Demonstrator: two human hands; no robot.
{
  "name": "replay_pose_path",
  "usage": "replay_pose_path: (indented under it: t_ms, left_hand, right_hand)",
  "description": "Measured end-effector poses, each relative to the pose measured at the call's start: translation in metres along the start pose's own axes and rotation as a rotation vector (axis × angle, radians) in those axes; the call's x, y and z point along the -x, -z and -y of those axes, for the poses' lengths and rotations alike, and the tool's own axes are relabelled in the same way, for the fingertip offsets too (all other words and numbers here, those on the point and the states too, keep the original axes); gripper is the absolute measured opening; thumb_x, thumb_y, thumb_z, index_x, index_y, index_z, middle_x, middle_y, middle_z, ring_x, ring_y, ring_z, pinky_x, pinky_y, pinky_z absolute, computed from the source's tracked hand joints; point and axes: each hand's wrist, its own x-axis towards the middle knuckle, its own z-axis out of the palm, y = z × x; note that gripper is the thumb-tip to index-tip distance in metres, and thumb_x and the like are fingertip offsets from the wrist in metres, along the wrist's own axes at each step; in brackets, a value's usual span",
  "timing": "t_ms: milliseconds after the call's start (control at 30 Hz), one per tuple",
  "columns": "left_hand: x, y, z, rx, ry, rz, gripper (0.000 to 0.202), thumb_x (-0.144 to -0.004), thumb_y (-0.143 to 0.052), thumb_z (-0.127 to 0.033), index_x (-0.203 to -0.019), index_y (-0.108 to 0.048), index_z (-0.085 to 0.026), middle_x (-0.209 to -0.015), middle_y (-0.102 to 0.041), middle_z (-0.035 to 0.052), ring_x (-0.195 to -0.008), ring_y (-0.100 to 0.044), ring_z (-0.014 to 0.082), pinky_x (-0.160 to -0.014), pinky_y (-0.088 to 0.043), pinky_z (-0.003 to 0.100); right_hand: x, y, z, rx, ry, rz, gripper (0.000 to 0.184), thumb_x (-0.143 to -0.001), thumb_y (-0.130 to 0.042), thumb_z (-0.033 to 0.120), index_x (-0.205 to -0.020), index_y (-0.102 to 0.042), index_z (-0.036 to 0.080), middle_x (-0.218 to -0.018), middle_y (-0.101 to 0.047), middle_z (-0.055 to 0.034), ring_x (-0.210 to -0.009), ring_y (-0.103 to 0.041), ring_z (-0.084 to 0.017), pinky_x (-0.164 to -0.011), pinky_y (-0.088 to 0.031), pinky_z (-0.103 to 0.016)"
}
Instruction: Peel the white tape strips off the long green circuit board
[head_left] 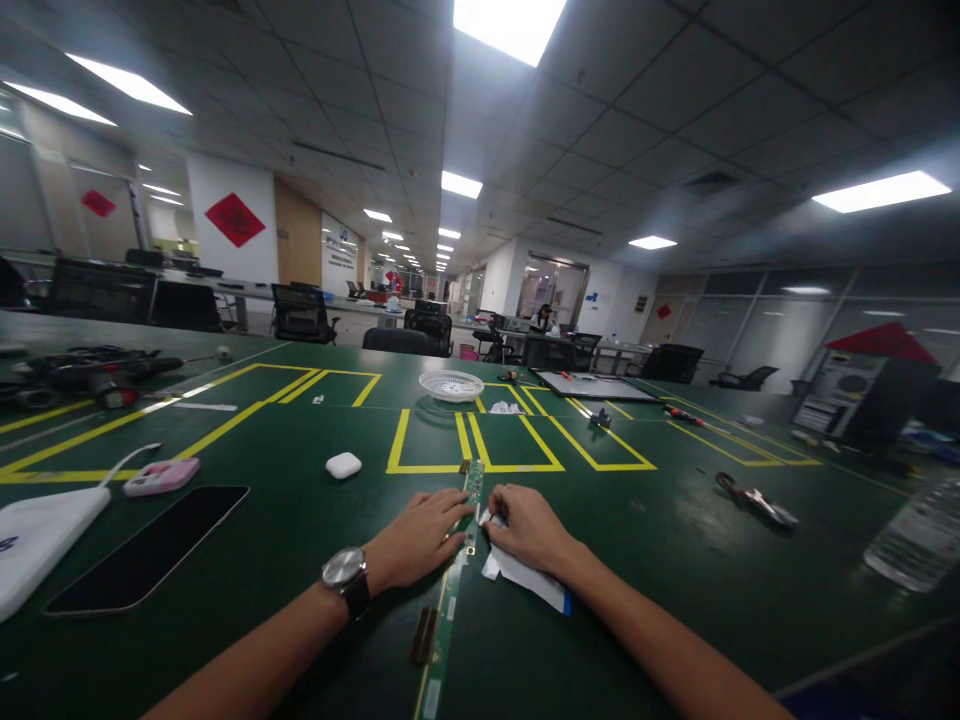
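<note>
A long, narrow green circuit board [445, 620] lies on the green table, running away from me, with a brown ribbon connector [424, 635] beside its near part. My left hand [420, 535], wearing a wristwatch [345, 570], rests with its fingers stretched out, the tips on the board's left edge. On the opposite side, my right hand [529, 525] is closed in a pinch close to the board. White paper [529, 580] with a blue corner extends beneath that hand, and a white bit shows between thumb and fingers. The exact grip is partly hidden.
Left of my hands are a white earbud case [343, 465], a black phone [154, 548], a pink device [161, 477] and a white pad [45, 540]. Ahead stands a white basket [451, 386]. Metal pliers [756, 500] and a clear bottle [919, 535] lie to the right.
</note>
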Motion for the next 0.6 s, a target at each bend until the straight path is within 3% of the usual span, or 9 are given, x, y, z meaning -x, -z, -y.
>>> replay_pose_path:
  t_ms: [400,600]
  left_hand:
    - [0.0,-0.0003,0.0001,-0.001,-0.013,0.019,0.042,-0.102,-0.039,-0.044,-0.139,-0.049,-0.027,-0.151,-0.044,0.0075,-0.141,-0.036,0.0254,-0.111,-0.027,0.045]
    - [-0.0015,0.0027,0.0021,0.024,-0.034,0.07,0.042,-0.103,-0.037,-0.04,-0.142,-0.045,-0.028,-0.153,-0.041,0.0068,-0.145,-0.03,0.0262,-0.113,-0.024,0.048]
  right_hand:
    - [-0.0011,-0.0039,0.0034,0.044,-0.034,-0.004,0.01,-0.08,-0.067,0.026,-0.085,-0.061,0.019,-0.079,-0.064,-0.0016,-0.074,-0.056,-0.016,-0.065,-0.033,-0.026]
    - [-0.0037,-0.0025,-0.0029,0.004,0.056,0.029,0.006,-0.08,-0.068,0.022,-0.082,-0.064,0.018,-0.081,-0.066,-0.0034,-0.08,-0.059,-0.017,-0.071,-0.039,-0.026]
